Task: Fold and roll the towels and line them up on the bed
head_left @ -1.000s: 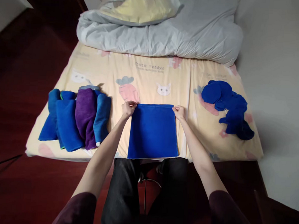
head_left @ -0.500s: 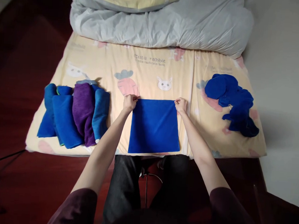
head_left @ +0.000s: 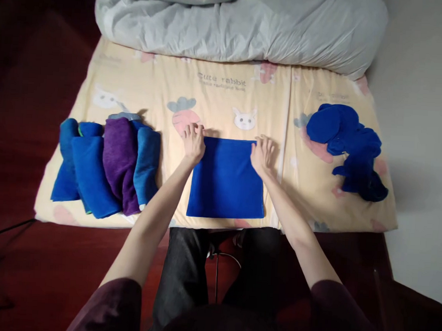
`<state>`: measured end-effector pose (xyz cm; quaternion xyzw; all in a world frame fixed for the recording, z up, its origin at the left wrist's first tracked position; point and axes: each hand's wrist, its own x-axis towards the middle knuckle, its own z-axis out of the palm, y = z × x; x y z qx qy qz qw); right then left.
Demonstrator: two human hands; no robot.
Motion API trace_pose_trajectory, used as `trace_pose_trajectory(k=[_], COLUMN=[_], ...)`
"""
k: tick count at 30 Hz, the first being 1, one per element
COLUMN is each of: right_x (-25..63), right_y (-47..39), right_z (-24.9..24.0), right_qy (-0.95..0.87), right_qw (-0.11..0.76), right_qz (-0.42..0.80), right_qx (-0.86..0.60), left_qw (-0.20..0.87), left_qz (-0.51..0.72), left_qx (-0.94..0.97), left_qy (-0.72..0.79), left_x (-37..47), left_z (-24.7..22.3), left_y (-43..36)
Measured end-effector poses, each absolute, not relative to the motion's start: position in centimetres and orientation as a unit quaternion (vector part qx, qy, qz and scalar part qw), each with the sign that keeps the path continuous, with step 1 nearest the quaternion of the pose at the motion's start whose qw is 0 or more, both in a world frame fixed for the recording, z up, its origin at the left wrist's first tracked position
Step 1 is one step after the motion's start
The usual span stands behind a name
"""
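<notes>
A blue square cloth point(head_left: 227, 181) lies flat and smooth on the bed, close to its front edge. At the cloth's far left corner rests my left hand point(head_left: 194, 143), its fingers apart and extended onto the sheet. My right hand point(head_left: 262, 154) is at the far right corner, fingers likewise spread and holding nothing. Both palms partly cover the cloth's corners.
Left of the cloth lie several rolled cloths, blue ones point(head_left: 93, 175) and a purple one point(head_left: 119, 162). A crumpled heap of blue cloth point(head_left: 351, 143) is at the right. A grey quilt point(head_left: 236, 34) is bunched along the back of the patterned bed sheet point(head_left: 217, 105).
Both hands have let go of the cloth's far corners and opened their fingers. The cloth now lies flat, slightly nearer the back of the bed. The view has shifted a little.
</notes>
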<state>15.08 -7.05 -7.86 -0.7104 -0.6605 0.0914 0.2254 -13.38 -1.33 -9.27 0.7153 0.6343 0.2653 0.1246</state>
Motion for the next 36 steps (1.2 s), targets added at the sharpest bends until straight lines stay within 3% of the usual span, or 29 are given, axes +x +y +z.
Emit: trace_pose_trajectory(k=[4, 12, 18, 25, 36], right_x=[12.8, 14.7, 11.4, 16.3, 16.8], right_y=[-10.8, -8.1, -20.4, -31.3, -38.2], right_z=[-8.9, -9.9, -9.1, -9.6, -10.7], right_qy=[-0.810, -0.731, -0.842, -0.785, -0.636], right_qw=[0.153, 0.137, 0.119, 0.164, 0.336], right_qz=[0.122, 0.098, 0.141, 0.160, 0.133], right_qx=[-0.553, -0.661, -0.506, -0.576, -0.682], left_qw=[0.144, 0.158, 0.164, 0.169, 0.165], left_qz=[0.214, 0.239, 0.222, 0.199, 0.252], left_qx=[0.815, 0.772, 0.798, 0.783, 0.725], left_qy=[0.519, 0.568, 0.535, 0.564, 0.620], left_x=[-11.7, -11.4, -11.1, -17.8, -18.3], left_z=[-11.0, -12.5, -11.3, -12.1, -13.4], left_y=[-5.5, -6.2, -20.1, -32.8, -37.8])
